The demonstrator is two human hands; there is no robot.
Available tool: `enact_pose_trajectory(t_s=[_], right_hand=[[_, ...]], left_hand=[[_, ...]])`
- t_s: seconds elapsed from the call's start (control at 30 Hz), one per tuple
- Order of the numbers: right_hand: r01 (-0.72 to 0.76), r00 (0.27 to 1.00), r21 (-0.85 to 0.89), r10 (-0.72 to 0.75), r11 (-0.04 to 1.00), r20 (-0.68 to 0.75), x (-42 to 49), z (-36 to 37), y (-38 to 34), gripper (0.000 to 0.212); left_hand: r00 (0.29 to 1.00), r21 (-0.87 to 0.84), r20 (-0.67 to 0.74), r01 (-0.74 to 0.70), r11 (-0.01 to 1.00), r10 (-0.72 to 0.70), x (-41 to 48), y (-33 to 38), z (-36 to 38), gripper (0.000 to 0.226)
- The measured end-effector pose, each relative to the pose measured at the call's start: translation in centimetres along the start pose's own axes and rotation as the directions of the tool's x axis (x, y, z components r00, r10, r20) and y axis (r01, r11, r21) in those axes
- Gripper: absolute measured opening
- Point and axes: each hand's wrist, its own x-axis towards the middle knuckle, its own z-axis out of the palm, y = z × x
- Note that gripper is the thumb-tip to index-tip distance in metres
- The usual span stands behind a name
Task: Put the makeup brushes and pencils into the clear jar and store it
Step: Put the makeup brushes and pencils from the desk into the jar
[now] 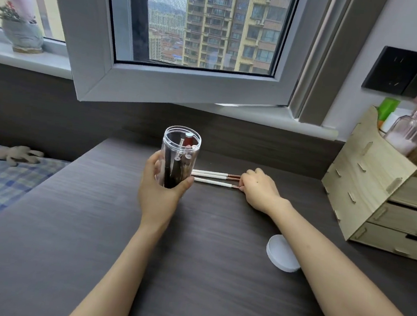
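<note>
Upright clear jar (180, 156) — perhaps three white-handled brushes (212, 177) beside

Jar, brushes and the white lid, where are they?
jar (180, 155): head view, its clear side wall.
brushes (209, 175): head view, the white handles.
lid (281, 254): head view, its round top.

Wooden organizer (367, 188) on dark desk (67, 233), below window (197, 29).

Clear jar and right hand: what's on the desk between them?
Head view: three white-handled brushes lie side by side between the clear jar and the right hand, whose fingers rest on their far ends.
</note>
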Motion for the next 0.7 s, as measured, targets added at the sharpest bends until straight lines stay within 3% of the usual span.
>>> enact_pose_trajectory(t_s=[0.13, 0.27, 0.33, 0.5, 0.7], right_hand=[[-0.137, 0.981, 0.383, 0.178, 0.914, -0.073, -2.2, -1.6, 0.5, 0.018], [-0.019, 0.896, 0.672, 0.311, 0.741, -0.317, -6.0, -5.3, 1.8, 0.013], [0.055, 0.880, 0.670, 0.282, 0.740, -0.383, -8.4, -7.6, 2.2, 0.014], [0.114, 0.936, 0.485, 0.069, 0.867, -0.344, -11.8, -10.5, 1.0, 0.011], [0.224, 0.947, 0.524, -0.056, 0.822, -0.317, -11.7, -11.1, -3.0, 0.012]], left_hand=[[0.999, 0.051, 0.033, -0.032, 0.998, 0.030, -0.1, -0.4, 0.2, 0.074], [0.982, 0.182, 0.083, -0.182, 0.966, 0.169, -0.6, -0.5, 0.5, 0.076], [0.959, 0.239, 0.125, -0.277, 0.931, 0.253, -0.9, -0.4, 0.7, 0.077], [0.873, 0.304, 0.284, -0.475, 0.826, 0.397, -1.9, 0.1, 1.1, 0.077], [0.730, 0.291, 0.441, -0.667, 0.685, 0.523, -3.1, 0.9, 1.2, 0.075]])
